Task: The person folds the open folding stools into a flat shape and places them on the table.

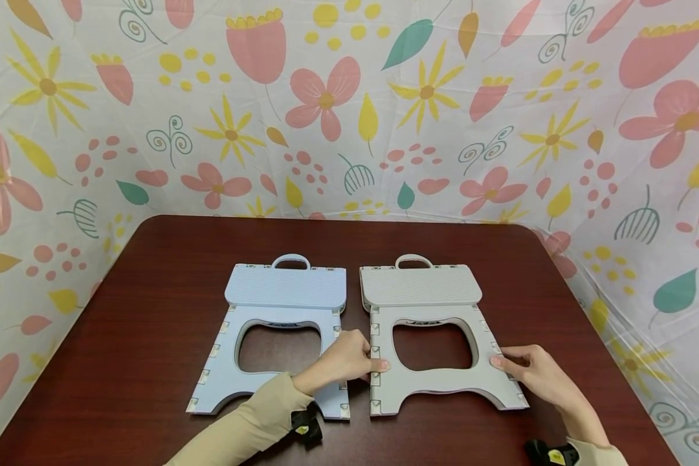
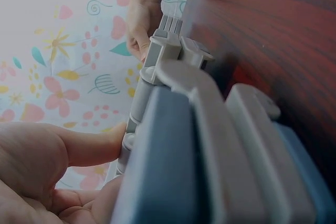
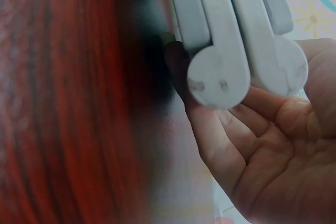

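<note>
Two folding step stools lie folded flat side by side on the table, handles toward the far edge. The light blue step stool (image 1: 285, 288) is on the left, the pale grey step stool (image 1: 422, 287) on the right. With the thumb on top, my left hand (image 1: 347, 356) grips the grey stool's left edge, its forearm crossing over the blue stool. My right hand (image 1: 538, 375) pinches the grey stool's right edge near a lower leg. In the right wrist view, fingers (image 3: 215, 140) reach beneath the stool's folded legs (image 3: 220, 77). The left hand's other fingertips are hidden in the head view.
The dark red-brown wooden table (image 1: 122, 310) has rounded far corners. Behind and beside it hangs a white curtain (image 1: 349, 116) printed with flowers and leaves. A narrow gap separates the two stools.
</note>
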Demonstrator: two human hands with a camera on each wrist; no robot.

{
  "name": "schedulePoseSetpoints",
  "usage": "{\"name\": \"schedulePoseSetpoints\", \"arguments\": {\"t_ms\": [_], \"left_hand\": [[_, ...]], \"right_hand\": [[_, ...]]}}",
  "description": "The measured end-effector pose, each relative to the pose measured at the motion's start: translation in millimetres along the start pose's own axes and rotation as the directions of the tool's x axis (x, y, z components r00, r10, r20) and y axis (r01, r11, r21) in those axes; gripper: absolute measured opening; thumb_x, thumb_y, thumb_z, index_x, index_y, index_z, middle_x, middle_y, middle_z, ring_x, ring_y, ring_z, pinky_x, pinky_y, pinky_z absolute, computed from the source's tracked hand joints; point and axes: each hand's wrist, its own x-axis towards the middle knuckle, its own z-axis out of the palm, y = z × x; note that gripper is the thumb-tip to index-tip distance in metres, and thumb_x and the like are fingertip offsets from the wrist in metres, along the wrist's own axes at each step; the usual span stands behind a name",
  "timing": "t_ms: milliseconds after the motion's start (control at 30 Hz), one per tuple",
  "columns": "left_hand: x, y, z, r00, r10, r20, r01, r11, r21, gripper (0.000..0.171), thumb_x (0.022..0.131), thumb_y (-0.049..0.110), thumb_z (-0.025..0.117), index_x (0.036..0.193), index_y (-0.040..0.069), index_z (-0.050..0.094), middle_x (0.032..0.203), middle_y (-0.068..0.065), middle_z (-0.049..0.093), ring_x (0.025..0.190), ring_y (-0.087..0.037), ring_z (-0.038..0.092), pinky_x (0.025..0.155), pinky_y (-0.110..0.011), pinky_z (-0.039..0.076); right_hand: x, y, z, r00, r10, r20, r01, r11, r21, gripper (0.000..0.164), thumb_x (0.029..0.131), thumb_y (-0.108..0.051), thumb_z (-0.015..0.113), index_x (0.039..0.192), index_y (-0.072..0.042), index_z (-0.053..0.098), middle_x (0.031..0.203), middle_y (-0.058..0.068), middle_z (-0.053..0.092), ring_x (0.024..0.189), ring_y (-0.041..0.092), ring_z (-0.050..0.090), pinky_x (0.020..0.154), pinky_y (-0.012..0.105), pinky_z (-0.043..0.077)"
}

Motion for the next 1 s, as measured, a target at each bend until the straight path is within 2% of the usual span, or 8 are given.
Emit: {"name": "schedulePoseSetpoints", "arguments": {"t_ms": [133,333,467,800,1000], "left_hand": [[-0.1,0.3,0.0,1.0,0.002,0.001,-0.002,1.0,0.001,0.032,0.081,0.026,0.079,0.058,0.006,0.067,0.051,-0.01,0.066,0.052,-0.021,0.069,0.049,-0.022,0.044],[0.1,0.7,0.7,1.0,-0.009,0.005,0.009,1.0,0.01,0.035,0.08,0.027,0.079,0.056,0.006,0.065,0.051,-0.011,0.066,0.052,-0.02,0.069,0.05,-0.023,0.044],[0.2,1.3,0.0,1.0,-0.006,0.009,0.006,1.0,0.013,0.037,0.081,0.027,0.079,0.055,0.005,0.064,0.052,-0.012,0.066,0.052,-0.02,0.069,0.048,-0.023,0.043],[0.1,0.8,-0.1,1.0,-0.023,0.013,0.023,1.0,-0.006,0.037,0.081,0.028,0.078,0.055,0.006,0.064,0.051,-0.012,0.065,0.052,-0.02,0.069,0.048,-0.023,0.043],[0.7,1.0,0.3,1.0,-0.03,0.008,0.03,1.0,0.008,0.041,0.08,0.03,0.079,0.051,0.008,0.06,0.049,-0.011,0.064,0.051,-0.019,0.068,0.048,-0.023,0.042]], "right_hand": [[0.4,0.0,-0.2,1.0,0.0,-0.005,-0.001,1.0,-0.011,0.042,0.095,-0.027,0.062,0.118,0.008,0.065,0.115,0.024,0.067,0.101,0.021,0.066,0.07,0.022,0.051],[0.4,0.3,-0.5,1.0,0.006,-0.006,-0.006,1.0,0.004,0.043,0.094,-0.028,0.063,0.117,0.009,0.065,0.114,0.025,0.067,0.093,0.0,0.061,0.069,0.023,0.051],[0.4,0.0,-0.6,1.0,0.003,-0.01,-0.003,1.0,0.014,0.043,0.094,-0.027,0.064,0.117,0.009,0.065,0.113,0.025,0.067,0.09,-0.007,0.058,0.069,0.022,0.051],[0.7,1.5,-1.1,1.0,0.007,0.004,-0.007,1.0,0.019,0.042,0.095,-0.027,0.063,0.118,0.009,0.065,0.114,0.025,0.067,0.093,-0.003,0.06,0.07,0.022,0.051],[0.3,1.4,-0.8,1.0,-0.003,0.005,0.002,0.999,0.048,0.042,0.095,-0.024,0.062,0.118,0.01,0.064,0.113,0.026,0.067,0.088,-0.007,0.059,0.068,0.022,0.051]]}}
